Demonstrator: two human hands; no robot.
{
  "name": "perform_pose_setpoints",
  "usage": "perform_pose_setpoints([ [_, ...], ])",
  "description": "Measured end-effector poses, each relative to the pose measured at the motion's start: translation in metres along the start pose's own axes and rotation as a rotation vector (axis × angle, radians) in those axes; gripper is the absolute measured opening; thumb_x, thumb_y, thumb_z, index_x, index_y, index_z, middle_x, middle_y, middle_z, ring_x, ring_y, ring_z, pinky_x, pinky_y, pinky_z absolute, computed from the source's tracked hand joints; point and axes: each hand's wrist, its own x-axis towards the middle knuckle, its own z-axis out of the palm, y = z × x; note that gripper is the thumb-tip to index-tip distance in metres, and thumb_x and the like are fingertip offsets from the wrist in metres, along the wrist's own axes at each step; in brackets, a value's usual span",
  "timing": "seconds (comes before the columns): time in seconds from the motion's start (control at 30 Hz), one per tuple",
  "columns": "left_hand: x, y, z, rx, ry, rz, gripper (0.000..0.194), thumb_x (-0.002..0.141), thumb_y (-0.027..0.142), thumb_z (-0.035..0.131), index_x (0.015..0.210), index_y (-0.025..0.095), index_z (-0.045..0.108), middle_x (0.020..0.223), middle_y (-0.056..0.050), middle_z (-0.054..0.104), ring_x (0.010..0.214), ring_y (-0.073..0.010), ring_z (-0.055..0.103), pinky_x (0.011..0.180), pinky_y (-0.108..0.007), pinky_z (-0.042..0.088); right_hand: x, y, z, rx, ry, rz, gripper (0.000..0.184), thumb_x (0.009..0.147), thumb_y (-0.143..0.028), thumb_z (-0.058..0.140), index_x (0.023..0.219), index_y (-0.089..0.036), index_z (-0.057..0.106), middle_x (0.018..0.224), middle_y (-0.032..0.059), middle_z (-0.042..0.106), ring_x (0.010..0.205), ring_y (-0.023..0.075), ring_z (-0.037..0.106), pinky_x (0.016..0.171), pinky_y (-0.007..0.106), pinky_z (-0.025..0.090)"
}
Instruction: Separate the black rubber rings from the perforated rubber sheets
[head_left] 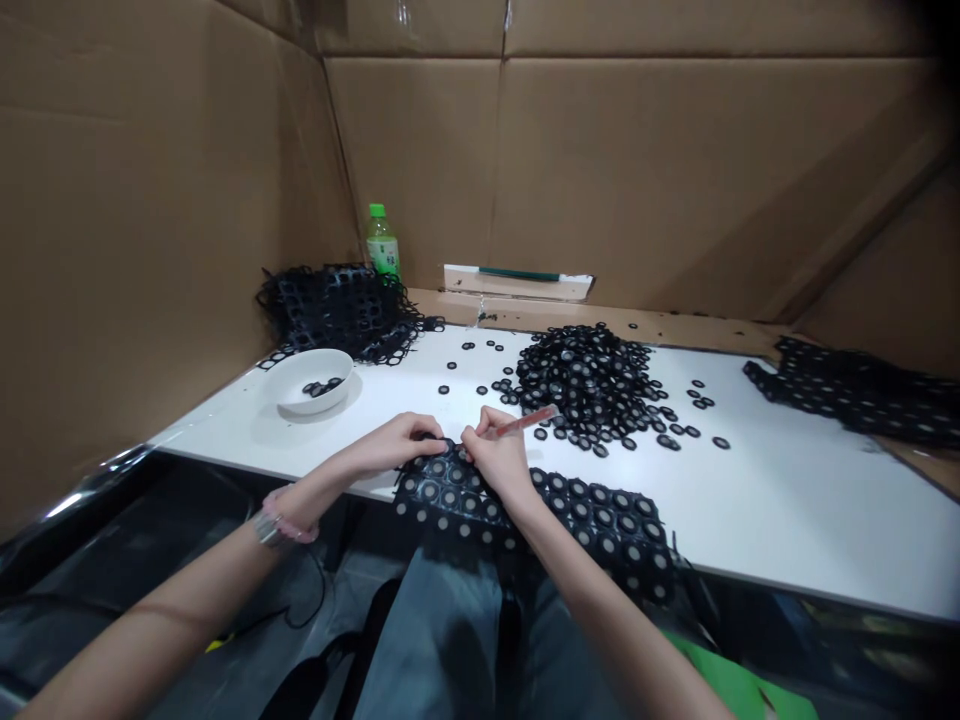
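A black rubber sheet with rows of round light-centred discs hangs over the table's front edge and onto my lap. My left hand pinches the sheet's upper left edge between thumb and fingers. Close beside it, my right hand is closed around a slim pen-like tool with a reddish, see-through shaft. The tool's working tip is hidden by my fingers, which are at the sheet's top edge. Behind my right hand lies a large heap of small black rings, with several loose ones around it.
A white bowl with several black rings stands at the left. Behind it are a tangle of black perforated scrap sheets and a green-capped bottle. Another dotted black sheet lies at the right. Cardboard walls enclose the table.
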Motion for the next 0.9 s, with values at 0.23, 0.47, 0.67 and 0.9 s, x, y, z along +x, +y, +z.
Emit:
perform_pose_setpoints([
  [0.23, -0.001, -0.001, 0.006, -0.118, 0.034, 0.084, 0.024, 0.077, 0.035, 0.056, 0.068, 0.013, 0.059, 0.07, 0.0, 0.052, 0.07, -0.0142, 0.045, 0.068, -0.024, 0.034, -0.003, -0.001, 0.004, -0.067, -0.029, -0.049, 0.024, 0.059, -0.012, 0.05, 0.047, -0.022, 0.033, 0.039, -0.0092, 0.033, 0.038, 0.009, 0.033, 0.042, 0.022, 0.026],
  [0.47, -0.003, 0.002, 0.005, -0.134, 0.037, 0.049, 0.026, 0.077, 0.037, 0.052, 0.068, 0.013, 0.058, 0.066, 0.001, 0.05, 0.067, -0.0134, 0.044, 0.064, -0.023, 0.034, 0.0, -0.002, 0.001, -0.014, -0.003, -0.021, 0.023, 0.06, -0.015, 0.049, 0.048, -0.023, 0.031, 0.037, -0.009, 0.036, 0.036, 0.0092, 0.037, 0.04, 0.021, 0.027],
  [0.67, 0.008, 0.015, 0.005, 0.087, -0.028, -0.07, 0.031, 0.076, 0.041, 0.051, 0.077, 0.013, 0.064, 0.07, 0.0, 0.059, 0.067, -0.0154, 0.048, 0.062, -0.023, 0.034, -0.002, -0.003, -0.02, 0.047, 0.058, 0.015, 0.023, 0.061, -0.016, 0.047, 0.051, -0.024, 0.029, 0.034, -0.0104, 0.037, 0.032, 0.0096, 0.04, 0.036, 0.02, 0.028],
  [0.9, 0.01, 0.018, 0.011, 0.012, -0.079, 0.028, 0.03, 0.075, 0.04, 0.055, 0.068, 0.012, 0.063, 0.063, 0.002, 0.057, 0.064, -0.0132, 0.045, 0.062, -0.021, 0.033, -0.007, -0.005, -0.018, 0.006, 0.041, 0.01, 0.022, 0.058, -0.014, 0.049, 0.047, -0.023, 0.032, 0.033, -0.0102, 0.038, 0.032, 0.01, 0.043, 0.037, 0.02, 0.031],
])
